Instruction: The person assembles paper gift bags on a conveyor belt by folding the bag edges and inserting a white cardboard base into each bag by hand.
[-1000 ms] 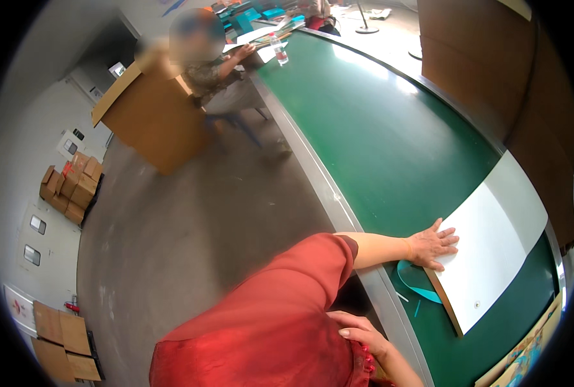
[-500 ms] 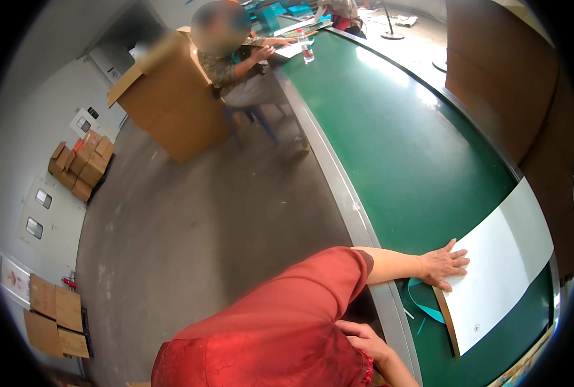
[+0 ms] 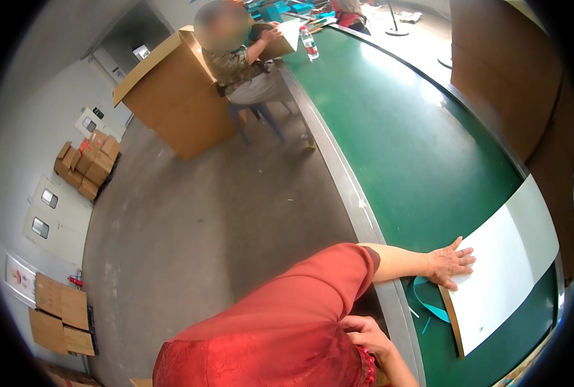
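Pressing flat on the white board [image 3: 503, 271]: left hand [image 3: 450, 263], fingers spread, gripping nothing. Right hand [image 3: 364, 333] curled at red garment [image 3: 280, 329]; grip unclear. Board unmoved, handling barely begun.

Green table [image 3: 422, 135], white board [image 3: 503, 271] (teal strip [image 3: 428, 304] beside), bottle [image 3: 309, 42]

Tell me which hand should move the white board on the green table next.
Probably the left. The left hand lies flat on the white board, arm stretched over the green table. The right hand is back at the red garment, off the table.
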Available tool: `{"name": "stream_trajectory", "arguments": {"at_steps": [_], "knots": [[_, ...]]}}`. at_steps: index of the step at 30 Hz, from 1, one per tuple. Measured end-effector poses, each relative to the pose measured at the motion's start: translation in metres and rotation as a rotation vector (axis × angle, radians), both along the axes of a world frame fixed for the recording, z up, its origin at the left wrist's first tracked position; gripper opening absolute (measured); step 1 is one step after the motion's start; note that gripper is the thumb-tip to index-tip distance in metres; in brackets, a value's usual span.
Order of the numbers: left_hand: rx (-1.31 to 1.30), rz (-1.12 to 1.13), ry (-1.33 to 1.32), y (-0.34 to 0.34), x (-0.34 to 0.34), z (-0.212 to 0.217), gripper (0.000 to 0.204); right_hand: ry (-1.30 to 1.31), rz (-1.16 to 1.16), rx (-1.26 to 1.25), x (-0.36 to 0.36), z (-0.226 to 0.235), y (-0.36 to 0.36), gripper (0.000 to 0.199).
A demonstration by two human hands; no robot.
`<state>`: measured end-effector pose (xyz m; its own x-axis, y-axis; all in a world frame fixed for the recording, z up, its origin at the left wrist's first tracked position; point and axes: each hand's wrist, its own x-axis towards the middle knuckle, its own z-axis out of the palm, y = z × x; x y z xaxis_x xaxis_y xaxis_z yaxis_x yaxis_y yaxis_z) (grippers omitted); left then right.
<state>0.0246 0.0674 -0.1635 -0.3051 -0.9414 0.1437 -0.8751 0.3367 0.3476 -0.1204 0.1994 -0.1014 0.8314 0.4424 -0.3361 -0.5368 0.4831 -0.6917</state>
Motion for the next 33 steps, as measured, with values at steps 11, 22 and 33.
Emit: {"name": "stream_trajectory", "arguments": {"at_steps": [11,22,33], "knots": [[0.028,-0.001,0.013,0.001,-0.001,0.004,0.063,-0.09,-0.04,0.006,0.003,0.002,-0.014,0.04],[0.042,-0.003,0.0,0.0,-0.001,0.006,0.064,-0.18,0.044,-0.041,0.015,-0.015,0.002,0.062],[0.012,0.006,0.011,0.0,-0.002,0.002,0.064,-0.079,-0.03,0.157,0.007,0.009,-0.004,0.066]]}}
